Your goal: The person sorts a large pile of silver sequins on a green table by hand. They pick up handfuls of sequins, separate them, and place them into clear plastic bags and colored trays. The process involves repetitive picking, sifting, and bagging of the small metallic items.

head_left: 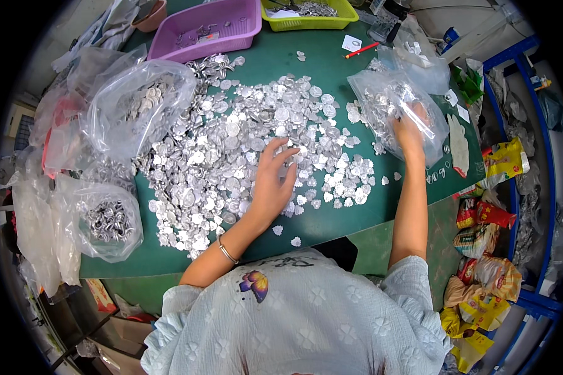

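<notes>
Green table [331,219] carries a heap of silver discs [231,156], where the left hand [272,184] rests spread wide while the right hand [408,132] grips an open bag [391,103], and I judge loose edge discs could slide off.

Silver pieces [244,144] and plastic bags [137,106] crowd the table [331,219].

The left hand [271,182] lies mid-frame, palm down, fingers spread and pointing up-right, a thin bangle at the wrist. The right hand [408,132] reaches to the upper right, forearm nearly straight, fingers curled.
</notes>
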`<state>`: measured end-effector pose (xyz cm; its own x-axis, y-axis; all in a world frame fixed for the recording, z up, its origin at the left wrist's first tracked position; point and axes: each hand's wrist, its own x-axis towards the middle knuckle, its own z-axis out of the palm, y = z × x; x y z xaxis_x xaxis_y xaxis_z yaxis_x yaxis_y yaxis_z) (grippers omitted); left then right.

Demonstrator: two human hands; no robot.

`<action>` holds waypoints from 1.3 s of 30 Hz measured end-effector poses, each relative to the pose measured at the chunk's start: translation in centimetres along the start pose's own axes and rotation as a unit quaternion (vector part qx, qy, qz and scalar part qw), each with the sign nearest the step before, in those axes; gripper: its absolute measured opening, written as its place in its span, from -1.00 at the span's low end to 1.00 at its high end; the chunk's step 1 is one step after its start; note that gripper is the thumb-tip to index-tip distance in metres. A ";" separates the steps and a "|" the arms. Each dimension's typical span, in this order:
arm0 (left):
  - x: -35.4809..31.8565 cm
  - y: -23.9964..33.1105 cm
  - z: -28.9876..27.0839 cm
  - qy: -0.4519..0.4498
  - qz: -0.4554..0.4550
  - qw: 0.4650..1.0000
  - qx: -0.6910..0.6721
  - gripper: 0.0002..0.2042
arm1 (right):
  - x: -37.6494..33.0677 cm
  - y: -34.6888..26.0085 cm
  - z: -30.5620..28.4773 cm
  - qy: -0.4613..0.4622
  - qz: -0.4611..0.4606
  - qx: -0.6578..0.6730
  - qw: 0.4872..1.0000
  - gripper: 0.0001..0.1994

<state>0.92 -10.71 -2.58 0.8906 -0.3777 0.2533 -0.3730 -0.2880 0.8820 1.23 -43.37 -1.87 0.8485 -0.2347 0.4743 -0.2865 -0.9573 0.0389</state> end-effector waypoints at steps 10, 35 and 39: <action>-0.4 0.0 -0.4 -0.002 -0.004 1.000 0.000 -0.74 | -2.1 -1.1 -3.0 0.002 0.130 0.229 0.965 -0.71; -1.0 -0.7 -0.6 0.003 -0.005 1.000 -0.014 -0.74 | -2.2 -1.4 -3.7 0.202 0.049 0.120 0.971 -0.88; -0.8 -0.9 -0.9 0.015 -0.011 1.000 -0.011 -0.74 | -2.0 -1.5 -3.3 0.097 0.220 0.384 0.891 -0.86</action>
<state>0.75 -9.32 -3.24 0.9061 -0.3443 0.2459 -0.3480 -0.2760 0.8960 -1.53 -40.92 0.04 0.6145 -0.6535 0.4420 -0.1195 -0.6309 -0.7666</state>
